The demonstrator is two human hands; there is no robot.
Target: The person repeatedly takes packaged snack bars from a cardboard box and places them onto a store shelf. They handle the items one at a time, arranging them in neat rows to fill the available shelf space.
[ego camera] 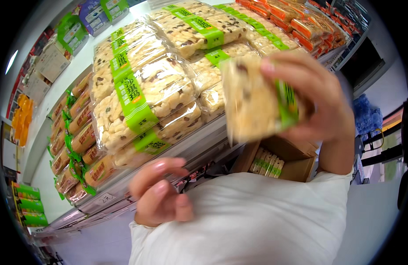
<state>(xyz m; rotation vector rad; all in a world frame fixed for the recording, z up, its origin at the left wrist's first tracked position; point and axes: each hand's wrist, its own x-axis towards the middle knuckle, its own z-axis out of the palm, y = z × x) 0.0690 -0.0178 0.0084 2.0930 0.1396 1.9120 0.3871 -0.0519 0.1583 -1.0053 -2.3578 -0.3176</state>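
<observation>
My right hand (310,96) is shut on a clear-wrapped sachima pastry block (250,102) with a green label band, raised over the shelf's front edge and somewhat blurred. Bent and apart, the fingers of my left hand (160,192) hold nothing, in front of the shelf edge and near my white shirt. Before me on the white shelf lie stacked sachima packs (157,82) in clear film with green bands, dotted with dark raisin-like bits. A further stack (194,26) stands behind them, beside the pack in my right hand.
Wrapped roll cakes (81,139) with green ends fill the shelf's left part. Orange-ended packs (303,23) lie at the far right. Below the shelf edge, an open cardboard box (293,165) holds several green-banded packs (267,162). Green cans (30,205) stand at lower left, blue wrapped bottles (368,116) at right.
</observation>
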